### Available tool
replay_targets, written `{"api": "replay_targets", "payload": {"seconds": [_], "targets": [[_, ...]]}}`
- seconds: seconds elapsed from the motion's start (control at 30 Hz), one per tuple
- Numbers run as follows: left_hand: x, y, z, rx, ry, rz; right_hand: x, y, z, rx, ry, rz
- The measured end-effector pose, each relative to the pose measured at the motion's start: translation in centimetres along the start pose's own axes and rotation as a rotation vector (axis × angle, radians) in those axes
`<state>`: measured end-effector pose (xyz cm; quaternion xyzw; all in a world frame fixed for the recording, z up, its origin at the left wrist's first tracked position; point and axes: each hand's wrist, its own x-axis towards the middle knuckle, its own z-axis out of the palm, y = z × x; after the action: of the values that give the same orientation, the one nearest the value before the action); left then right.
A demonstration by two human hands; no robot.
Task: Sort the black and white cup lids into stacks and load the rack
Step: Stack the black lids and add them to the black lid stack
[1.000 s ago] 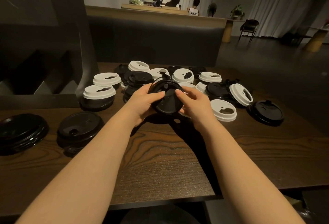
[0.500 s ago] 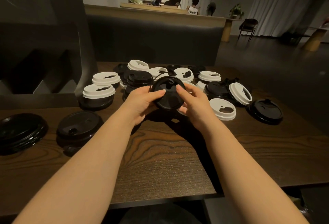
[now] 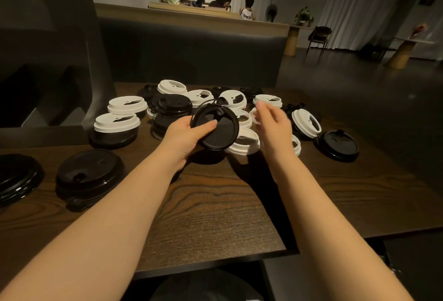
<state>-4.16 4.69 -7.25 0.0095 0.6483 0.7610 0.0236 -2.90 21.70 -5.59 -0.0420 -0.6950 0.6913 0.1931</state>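
My left hand (image 3: pixel 185 135) grips a black lid (image 3: pixel 217 128), tilted up on edge above the table, thumb across its face. My right hand (image 3: pixel 272 123) hovers just right of it with relaxed fingers, holding nothing, slightly blurred. A jumble of white lids (image 3: pixel 232 99) and black lids (image 3: pixel 172 106) lies behind the hands. A white lid (image 3: pixel 247 143) lies under the held one. A stack of black lids (image 3: pixel 90 175) stands at the left, and another black stack (image 3: pixel 16 177) sits at the far left edge.
The wooden table (image 3: pixel 211 207) ends in a front edge near my elbows. A lone black lid (image 3: pixel 336 142) lies at the right. White lids sit on black stacks (image 3: pixel 116 123) beside a dark pillar (image 3: pixel 96 61). A dark bench back runs behind the table.
My right hand has let go of the black lid and moved right. My left hand now holds the lid alone, a little higher and tilted.
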Motion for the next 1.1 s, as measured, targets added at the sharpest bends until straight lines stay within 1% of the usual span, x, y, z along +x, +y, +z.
{"api": "replay_targets", "payload": {"seconds": [0.03, 0.1, 0.13, 0.17, 0.23, 0.3, 0.37, 0.47, 0.53, 0.6, 0.63, 0.67, 0.7, 0.77, 0.8, 0.83, 0.9, 1.0, 1.03, 1.1], "targets": [[-0.1, 0.0, 0.2, 0.002, -0.022, -0.004, 0.3, -0.3, -1.5, -0.096, 0.092, -0.046], [-0.3, -0.3, 0.8, -0.004, -0.055, -0.020, 1.2, 0.1, -5.3, -0.372, 0.233, -0.086], [-0.4, -0.4, 1.0, -0.013, -0.055, -0.033, 1.8, 0.8, -7.1, -0.520, 0.282, -0.063], [-0.3, -0.6, 1.2, -0.023, -0.049, -0.047, 2.2, 1.1, -8.8, -0.671, 0.301, -0.002], [-0.2, -0.8, 1.5, -0.051, -0.044, -0.074, 2.6, 1.7, -11.1, -0.927, 0.239, 0.202], [0.0, -0.9, 1.6, -0.091, -0.038, -0.101, 2.4, 1.9, -12.4, -1.051, 0.110, 0.356], [0.0, -0.9, 1.5, -0.126, -0.035, -0.123, 1.9, 2.1, -12.7, -1.144, 0.031, 0.359], [0.0, -0.9, 1.5, -0.146, -0.030, -0.143, 1.0, 2.6, -12.2, -1.261, 0.001, 0.253], [-0.1, -0.8, 1.5, -0.150, -0.023, -0.148, 0.3, 2.8, -11.8, -1.284, 0.057, 0.137], [-0.2, -0.8, 1.6, -0.167, -0.022, -0.144, 0.4, 2.7, -11.8, -1.243, 0.209, 0.017], [-0.3, -0.8, 1.6, -0.171, -0.025, -0.142, 0.8, 2.6, -12.0, -1.223, 0.289, 0.001], [-0.3, -0.8, 1.7, -0.171, -0.029, -0.144, 1.3, 2.5, -12.3, -1.200, 0.344, 0.037], [-0.3, -0.9, 1.8, -0.169, -0.034, -0.148, 1.8, 2.5, -12.6, -1.172, 0.364, 0.112], [-0.5, -1.0, 2.2, -0.167, -0.058, -0.157, 2.4, 2.8, -13.0, -1.120, 0.329, 0.253], [-0.5, -1.1, 2.4, -0.170, -0.072, -0.161, 2.5, 3.1, -13.1, -1.100, 0.302, 0.273], [-0.6, -1.1, 2.6, -0.176, -0.084, -0.165, 2.5, 3.4, -13.1, -1.077, 0.289, 0.250], [-0.6, -1.2, 2.8, -0.183, -0.092, -0.175, 2.3, 3.4, -12.7, -1.047, 0.306, 0.137], [-0.5, -1.1, 2.8, -0.202, -0.089, -0.195, 1.6, 2.9, -11.9, -1.106, 0.357, -0.044], [-0.6, -1.0, 2.8, -0.209, -0.087, -0.202, 1.3, 2.8, -11.7, -1.120, 0.364, -0.080], [-0.6, -0.8, 2.8, -0.227, -0.083, -0.212, 0.8, 2.6, -11.4, -1.103, 0.363, -0.093]]}}
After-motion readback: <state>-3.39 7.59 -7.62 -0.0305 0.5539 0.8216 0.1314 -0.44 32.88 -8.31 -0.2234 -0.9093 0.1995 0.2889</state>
